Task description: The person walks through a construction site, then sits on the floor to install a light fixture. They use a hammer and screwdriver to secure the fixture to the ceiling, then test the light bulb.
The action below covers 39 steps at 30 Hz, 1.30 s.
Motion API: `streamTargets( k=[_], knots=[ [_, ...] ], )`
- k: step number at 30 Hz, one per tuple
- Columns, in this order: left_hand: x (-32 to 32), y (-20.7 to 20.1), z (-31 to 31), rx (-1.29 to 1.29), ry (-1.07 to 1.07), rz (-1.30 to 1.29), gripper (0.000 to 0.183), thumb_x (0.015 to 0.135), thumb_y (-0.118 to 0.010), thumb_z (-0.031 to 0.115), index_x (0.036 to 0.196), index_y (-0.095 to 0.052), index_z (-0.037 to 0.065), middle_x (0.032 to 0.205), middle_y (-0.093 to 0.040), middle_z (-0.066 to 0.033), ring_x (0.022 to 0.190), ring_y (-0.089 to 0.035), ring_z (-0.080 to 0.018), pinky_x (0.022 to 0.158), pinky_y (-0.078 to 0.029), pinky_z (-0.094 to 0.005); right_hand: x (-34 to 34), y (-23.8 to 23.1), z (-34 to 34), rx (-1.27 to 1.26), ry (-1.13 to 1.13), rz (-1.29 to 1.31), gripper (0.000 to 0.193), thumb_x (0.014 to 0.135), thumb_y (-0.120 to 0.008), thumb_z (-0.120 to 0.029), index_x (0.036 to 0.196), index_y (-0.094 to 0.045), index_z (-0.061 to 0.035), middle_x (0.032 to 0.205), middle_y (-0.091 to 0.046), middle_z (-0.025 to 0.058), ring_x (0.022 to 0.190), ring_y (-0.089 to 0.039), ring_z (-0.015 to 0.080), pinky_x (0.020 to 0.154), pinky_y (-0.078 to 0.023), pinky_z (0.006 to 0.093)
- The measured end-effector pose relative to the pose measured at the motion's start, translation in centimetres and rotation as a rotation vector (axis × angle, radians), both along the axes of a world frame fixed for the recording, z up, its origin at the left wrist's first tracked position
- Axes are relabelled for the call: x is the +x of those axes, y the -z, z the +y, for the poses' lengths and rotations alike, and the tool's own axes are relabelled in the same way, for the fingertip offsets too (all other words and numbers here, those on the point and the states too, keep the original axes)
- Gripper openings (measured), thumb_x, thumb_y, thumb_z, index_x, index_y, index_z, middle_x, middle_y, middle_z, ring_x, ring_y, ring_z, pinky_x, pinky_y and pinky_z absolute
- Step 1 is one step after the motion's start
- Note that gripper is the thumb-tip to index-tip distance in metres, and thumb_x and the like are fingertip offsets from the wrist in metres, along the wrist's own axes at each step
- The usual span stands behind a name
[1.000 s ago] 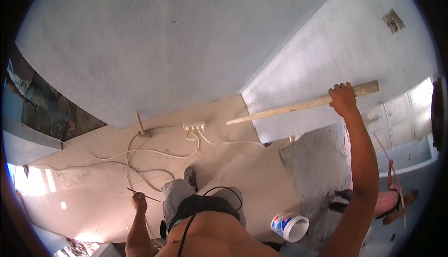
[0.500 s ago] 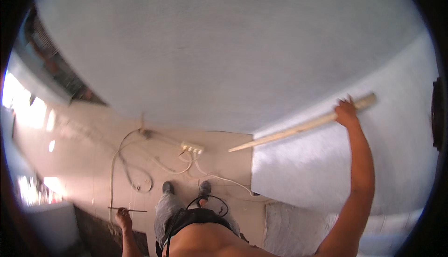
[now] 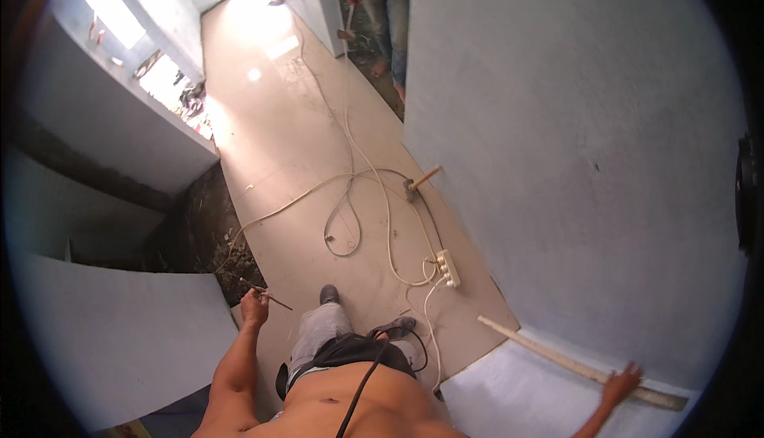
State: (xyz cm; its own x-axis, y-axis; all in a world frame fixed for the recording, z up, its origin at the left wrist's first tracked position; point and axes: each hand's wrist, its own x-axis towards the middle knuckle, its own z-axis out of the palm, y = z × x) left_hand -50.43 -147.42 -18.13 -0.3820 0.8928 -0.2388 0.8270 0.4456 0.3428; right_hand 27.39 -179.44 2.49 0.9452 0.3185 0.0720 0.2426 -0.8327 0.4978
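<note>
My left hand [image 3: 254, 307] is closed around a thin dark rod [image 3: 278, 303], which juts out on both sides of the fist. What the rod is I cannot make out. At the lower right, a long pale wooden strip [image 3: 549, 352] leans along the foot of the grey wall, its thin end over the tiled floor. My right hand [image 3: 621, 385] lies at the strip's thicker end, fingers spread and touching or very near it. A dark cord [image 3: 368, 386] runs down over my body.
White cables [image 3: 350, 175] loop over the pale tiled floor [image 3: 278, 136] to a power strip [image 3: 450, 269]. A hammer [image 3: 412, 187] stands near the wall [image 3: 557, 120]. Another person [image 3: 386, 16] holds a hammer-like tool [image 3: 347, 34] in a doorway. Dark rubble [image 3: 211, 223] borders the left edge.
My view has swung left, bringing the hallway and the other person into sight. My right hand's fingers have spread at the wooden strip, which now lies lower in view. The left hand keeps its rod.
</note>
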Motion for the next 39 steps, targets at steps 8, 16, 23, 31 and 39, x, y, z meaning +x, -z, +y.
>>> streamTargets(
  k=[8, 16, 23, 31, 39],
  knots=[
    [-7.9, 1.6, 4.1, 0.123, -0.155, -0.162, 0.015, 0.078, -0.069, 0.018, 0.088, -0.066, 0.006, 0.083, -0.068, -0.0137, 0.081, -0.067, -0.028, 0.073, -0.05, -0.035, -28.2, 21.4, 30.4, 0.551, -0.829, 1.03, 0.039, 0.072, -0.073, -0.025, 0.103, -0.063, -0.0031, 0.104, -0.06, 0.0206, 0.101, -0.055, 0.0378, 0.087, -0.044, 0.0435],
    [-17.8, 1.6, 10.6, 0.175, -0.209, -0.151, 0.013, 0.079, -0.067, 0.018, 0.086, -0.066, 0.008, 0.077, -0.067, -0.0144, 0.076, -0.066, -0.0305, 0.067, -0.05, -0.0375, -40.9, 13.9, 57.9, 0.564, -1.183, 0.914, 0.04, 0.076, -0.068, -0.019, 0.11, -0.058, -0.0005, 0.112, -0.055, 0.0236, 0.104, -0.052, 0.04, 0.089, -0.044, 0.0454],
    [-22.0, 2.2, 13.3, 0.173, -0.403, -0.177, 0.013, 0.08, -0.066, 0.019, 0.087, -0.065, 0.007, 0.081, -0.066, -0.0144, 0.077, -0.065, -0.0317, 0.067, -0.049, -0.0374, -45.1, 3.2, 79.2, 0.385, -1.595, 0.34, 0.057, 0.076, -0.066, -0.006, 0.13, -0.045, -0.0064, 0.131, -0.043, 0.0217, 0.123, -0.04, 0.0363, 0.104, -0.033, 0.0456],
    [-21.0, 3.6, 13.3, 0.214, -0.811, -0.05, 0.013, 0.078, -0.068, 0.015, 0.084, -0.066, 0.004, 0.08, -0.066, -0.0162, 0.076, -0.065, -0.0324, 0.066, -0.049, -0.0387, -44.8, 4.5, 97.8, -0.114, -1.95, 0.089, 0.02, 0.079, -0.054, -0.006, 0.096, -0.064, -0.0013, 0.128, -0.05, 0.0193, 0.129, -0.037, 0.0319, 0.113, -0.015, 0.0498],
    [-18.7, 2.3, 13.8, 0.102, -1.171, -0.067, 0.012, 0.078, -0.068, 0.014, 0.084, -0.066, 0.003, 0.08, -0.066, -0.0158, 0.073, -0.065, -0.0309, 0.065, -0.05, -0.0392, -50.6, 9.0, 103.9, -0.506, -1.838, 0.154, 0.016, 0.075, -0.056, -0.011, 0.071, -0.071, -0.0073, 0.072, -0.065, 0.0111, 0.083, -0.06, 0.0261, 0.106, -0.024, 0.048]
  ],
)
